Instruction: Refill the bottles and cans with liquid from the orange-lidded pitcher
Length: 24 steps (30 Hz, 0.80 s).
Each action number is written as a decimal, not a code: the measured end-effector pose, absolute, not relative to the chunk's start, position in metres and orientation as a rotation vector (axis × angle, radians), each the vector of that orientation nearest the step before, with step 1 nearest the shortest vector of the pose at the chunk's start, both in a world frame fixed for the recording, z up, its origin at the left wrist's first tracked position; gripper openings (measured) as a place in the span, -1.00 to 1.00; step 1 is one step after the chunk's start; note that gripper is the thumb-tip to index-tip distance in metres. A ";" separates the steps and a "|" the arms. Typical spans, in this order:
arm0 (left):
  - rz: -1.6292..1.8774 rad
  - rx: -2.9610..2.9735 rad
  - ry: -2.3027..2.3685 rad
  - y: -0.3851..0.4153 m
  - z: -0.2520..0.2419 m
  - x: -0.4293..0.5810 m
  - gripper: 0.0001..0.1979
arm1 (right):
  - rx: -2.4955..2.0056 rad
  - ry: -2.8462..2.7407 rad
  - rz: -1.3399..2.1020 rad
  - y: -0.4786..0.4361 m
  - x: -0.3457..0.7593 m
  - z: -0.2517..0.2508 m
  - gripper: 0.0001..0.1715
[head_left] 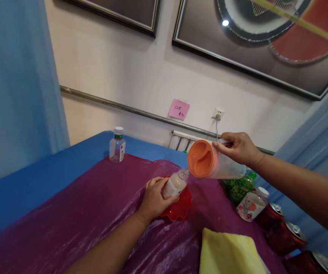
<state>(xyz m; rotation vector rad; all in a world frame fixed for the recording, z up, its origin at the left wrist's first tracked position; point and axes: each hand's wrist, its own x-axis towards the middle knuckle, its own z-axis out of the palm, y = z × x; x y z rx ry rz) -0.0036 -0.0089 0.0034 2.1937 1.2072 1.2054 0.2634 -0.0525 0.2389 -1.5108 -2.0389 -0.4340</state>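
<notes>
My left hand (154,198) is wrapped round a small clear bottle (175,183) partly filled with a pale liquid, tilted over a red dish (181,207). My right hand (238,147) grips a clear plastic pitcher with an orange lid (202,159), tipped on its side so its spout meets the bottle's open neck. Both are held above the purple plastic sheet (95,213) covering the table.
An empty capped bottle (117,145) stands at the far left of the blue table (23,182). A green bottle (239,187), a white-capped bottle (252,205) and red cans (284,232) line the right. A yellow cloth (229,253) lies in front.
</notes>
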 end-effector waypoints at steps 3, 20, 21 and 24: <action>1.190 2.188 1.199 -0.008 0.002 -0.003 -0.40 | -1.512 -2.045 -0.445 -0.053 0.263 0.240 -0.43; 1.172 2.182 1.212 -0.009 0.003 -0.004 -0.38 | -1.489 -2.044 -0.494 -0.055 0.262 0.241 -0.43; 1.167 2.182 1.216 -0.009 0.003 -0.004 -0.37 | -1.489 -2.047 -0.494 -0.055 0.262 0.241 -0.42; 1.147 2.173 1.231 -0.009 0.005 -0.003 -0.35 | -1.492 -2.049 -0.493 -0.055 0.262 0.240 -0.42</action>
